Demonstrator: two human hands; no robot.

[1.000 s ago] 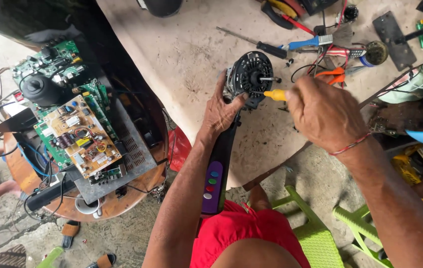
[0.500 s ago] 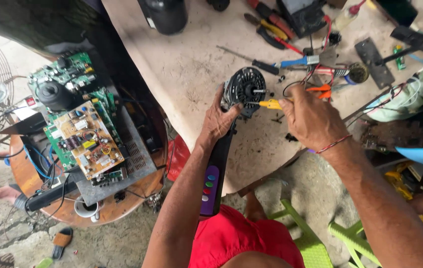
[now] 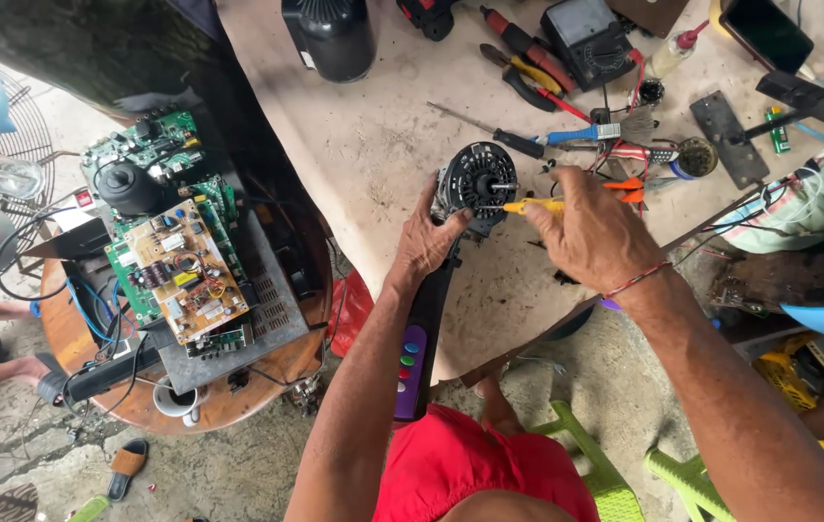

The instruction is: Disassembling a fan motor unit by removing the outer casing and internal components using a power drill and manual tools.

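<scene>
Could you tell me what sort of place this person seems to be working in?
Most likely an informal electrical repair workshop, perhaps outdoors. A worn workbench is strewn with pliers and screwdrivers, bare circuit boards are stacked on a round side table, and the hands hold a fan motor and a yellow screwdriver.

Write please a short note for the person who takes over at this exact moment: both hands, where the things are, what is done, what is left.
Left hand grips the round black fan motor, held at the edge of the workbench.
Right hand holds a yellow-handled screwdriver, tip at the motor face.
Done: motor is bare, no blades or guard on it.
Left: the screw work at the motor face is not finished. Other tools lie on the bench behind.
</scene>
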